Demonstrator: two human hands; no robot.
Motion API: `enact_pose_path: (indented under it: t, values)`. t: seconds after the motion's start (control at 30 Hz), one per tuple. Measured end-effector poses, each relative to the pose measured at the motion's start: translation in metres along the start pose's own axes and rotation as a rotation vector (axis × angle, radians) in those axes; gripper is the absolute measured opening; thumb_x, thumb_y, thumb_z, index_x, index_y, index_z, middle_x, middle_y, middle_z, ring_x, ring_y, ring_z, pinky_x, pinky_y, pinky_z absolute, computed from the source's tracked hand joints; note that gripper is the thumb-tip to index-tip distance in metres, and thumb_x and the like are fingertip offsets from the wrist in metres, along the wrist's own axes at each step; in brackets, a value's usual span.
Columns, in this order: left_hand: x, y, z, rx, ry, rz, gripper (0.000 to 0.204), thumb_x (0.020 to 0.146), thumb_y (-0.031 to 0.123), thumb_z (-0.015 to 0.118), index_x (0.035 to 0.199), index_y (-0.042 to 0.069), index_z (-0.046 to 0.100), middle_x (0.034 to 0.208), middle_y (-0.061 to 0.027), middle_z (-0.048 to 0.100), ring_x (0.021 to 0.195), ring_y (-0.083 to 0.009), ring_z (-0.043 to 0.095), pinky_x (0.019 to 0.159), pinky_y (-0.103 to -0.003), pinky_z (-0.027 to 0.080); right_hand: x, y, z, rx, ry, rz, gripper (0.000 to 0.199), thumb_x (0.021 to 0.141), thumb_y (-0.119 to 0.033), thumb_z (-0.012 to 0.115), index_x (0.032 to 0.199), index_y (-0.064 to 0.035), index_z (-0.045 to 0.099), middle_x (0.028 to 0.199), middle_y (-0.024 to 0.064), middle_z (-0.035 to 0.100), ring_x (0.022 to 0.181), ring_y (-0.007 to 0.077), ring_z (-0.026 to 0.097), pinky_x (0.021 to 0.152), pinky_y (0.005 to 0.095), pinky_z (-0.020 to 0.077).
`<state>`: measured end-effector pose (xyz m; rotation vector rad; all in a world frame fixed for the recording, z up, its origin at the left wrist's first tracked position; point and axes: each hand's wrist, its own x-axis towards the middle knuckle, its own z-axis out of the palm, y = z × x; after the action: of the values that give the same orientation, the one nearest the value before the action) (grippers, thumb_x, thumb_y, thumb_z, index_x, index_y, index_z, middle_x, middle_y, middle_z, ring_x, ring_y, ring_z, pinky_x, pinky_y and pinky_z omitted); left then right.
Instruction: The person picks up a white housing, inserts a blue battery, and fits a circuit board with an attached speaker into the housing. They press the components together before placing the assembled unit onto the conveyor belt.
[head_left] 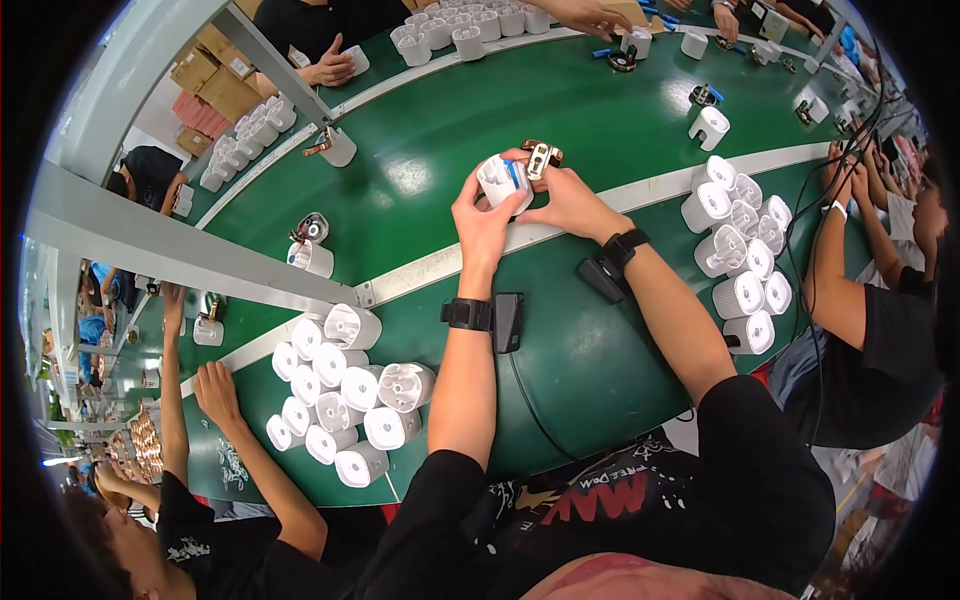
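Over the metal strip in the middle of the bench, my left hand [482, 228] is closed around a white plastic housing [495, 180], its open end tilted toward me. A blue piece [516, 172] shows inside the housing. My right hand [574, 205] grips a small gold-and-white component [541, 160] with a dark, coppery edge, right beside the opening. The right thumb reaches toward the housing's lower side; whether it touches is unclear. Each wrist wears a black strap with a black box.
White housings stand grouped on the green bench [560, 390], one cluster [390, 425] left, another [720, 250] right. Beyond the strip lie housings with components [312, 258]. A grey metal frame [190, 245] crosses at left; black cables [800, 230] hang at right. Other people sit around.
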<state>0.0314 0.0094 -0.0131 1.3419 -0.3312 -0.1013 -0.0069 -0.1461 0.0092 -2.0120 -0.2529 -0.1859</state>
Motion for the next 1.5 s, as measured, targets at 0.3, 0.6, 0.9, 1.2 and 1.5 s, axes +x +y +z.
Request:
enact_pose_path:
  t: [0.3,0.6,0.9,1.2,1.5]
  values:
    - [0.000,-0.001,-0.001,-0.004,-0.003,0.017,0.061,0.076,0.003,0.078,0.131,-0.004,0.054,0.113,-0.0141,0.065,0.098,-0.0195,0.067,0.083,-0.031,0.056,0.002,-0.001,0.002,0.053,0.007,0.073,0.078,0.066,-0.002,0.082,0.137,-0.0112,0.050,0.080,0.0087,0.067,0.070,0.0185,0.064,0.065,0.0325,0.0510]
    - [0.001,-0.003,-0.001,-0.010,-0.018,0.010,0.061,0.075,0.004,0.078,0.131,-0.004,0.054,0.111,-0.0129,0.066,0.096,-0.0179,0.067,0.082,-0.030,0.056,0.000,-0.003,-0.003,-0.039,0.016,0.057,0.074,0.067,-0.002,0.082,0.134,-0.0096,0.052,0.077,0.0087,0.066,0.069,0.0193,0.064,0.066,0.0339,0.0524]
    - [0.009,-0.010,-0.012,0.670,0.281,0.265,0.061,0.070,0.008,0.083,0.124,-0.005,0.059,0.111,-0.0148,0.067,0.094,-0.0259,0.068,0.084,-0.034,0.054,0.002,0.009,0.005,-0.132,0.049,-0.084,0.054,0.078,-0.008,0.075,0.129,-0.0080,0.059,0.090,0.0116,0.072,0.079,0.0262,0.068,0.074,0.0362,0.0538]
    - [0.015,-0.013,-0.053,0.432,0.640,0.175,0.060,0.069,0.007,0.082,0.122,-0.004,0.057,0.116,-0.0202,0.062,0.108,-0.0357,0.058,0.095,-0.043,0.046,0.003,-0.005,-0.002,-0.463,0.036,0.023,0.024,0.086,-0.019,0.068,0.107,-0.0072,0.071,0.094,0.0118,0.072,0.083,0.0290,0.068,0.079,0.0365,0.0532]
    - [-0.001,0.015,-0.023,0.725,0.995,0.177,0.076,0.069,-0.003,0.069,0.137,0.001,0.037,0.135,-0.0212,0.037,0.122,-0.0411,0.037,0.102,-0.051,0.031,-0.009,0.031,-0.073,-0.944,1.190,0.220,0.038,0.081,-0.016,0.071,0.119,-0.0103,0.063,0.142,0.0214,0.044,0.124,0.0392,0.046,0.101,0.0421,0.0416]
